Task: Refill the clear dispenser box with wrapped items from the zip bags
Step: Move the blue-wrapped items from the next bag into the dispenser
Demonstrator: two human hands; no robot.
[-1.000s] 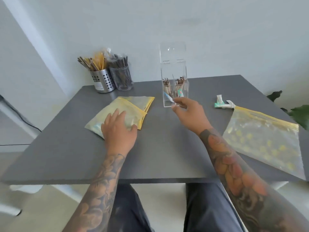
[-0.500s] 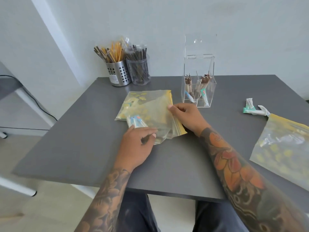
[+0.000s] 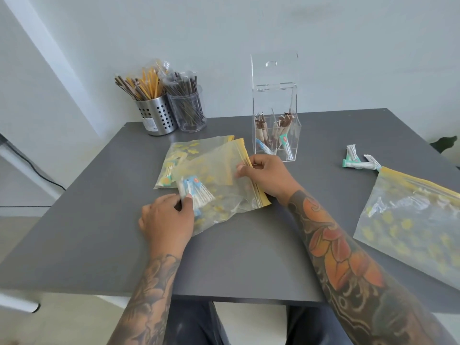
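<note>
R hand (image 3: 263,179) had left the box (image 3: 275,131) w/ lid up, now pinched the bag (image 3: 219,180) zip edge; L hand (image 3: 166,220) gripped packets (image 3: 195,192) thru it on tabletop (image 3: 87,232). Opening next, prob.

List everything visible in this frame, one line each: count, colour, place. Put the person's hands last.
table: one, dark grey, fills the middle
dispenser box: one, clear, lid up, back centre
zip bags: three, clear with yellow; two overlapping at centre, one far right
packets: small bundle, white and blue, inside the upper centre bag
loose packets: a few, white and teal, right of the box
metal cup: one, silver, back left
clear cup: one, beside it
left hand: pinches the bundle through the bag
right hand: grips the bag's zip edge
</note>
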